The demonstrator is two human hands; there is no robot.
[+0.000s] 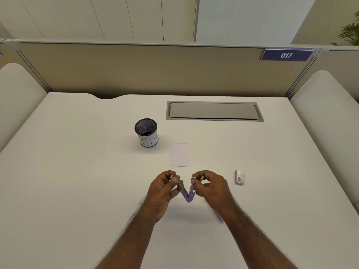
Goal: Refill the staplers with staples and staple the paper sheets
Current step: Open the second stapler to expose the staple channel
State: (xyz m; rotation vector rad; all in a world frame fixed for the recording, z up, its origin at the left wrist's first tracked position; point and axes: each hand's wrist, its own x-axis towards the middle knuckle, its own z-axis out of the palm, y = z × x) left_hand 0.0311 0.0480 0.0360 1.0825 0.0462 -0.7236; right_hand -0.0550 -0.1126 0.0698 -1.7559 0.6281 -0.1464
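Note:
A small purple stapler (188, 195) is swung open into a V above the white desk (77, 171), hinge pointing down toward me. My left hand (163, 191) pinches the metal arm on the left side. My right hand (211, 189) pinches the purple arm on the right. A small stack of white paper sheets (179, 155) lies flat on the desk just beyond the hands. A small box of staples (239, 177) lies on the desk to the right of my right hand.
A black mesh pen cup (146, 132) with a white label stands left of the paper. A grey cable hatch (214, 111) is set into the desk at the back. A beige partition (155, 68) closes the far edge.

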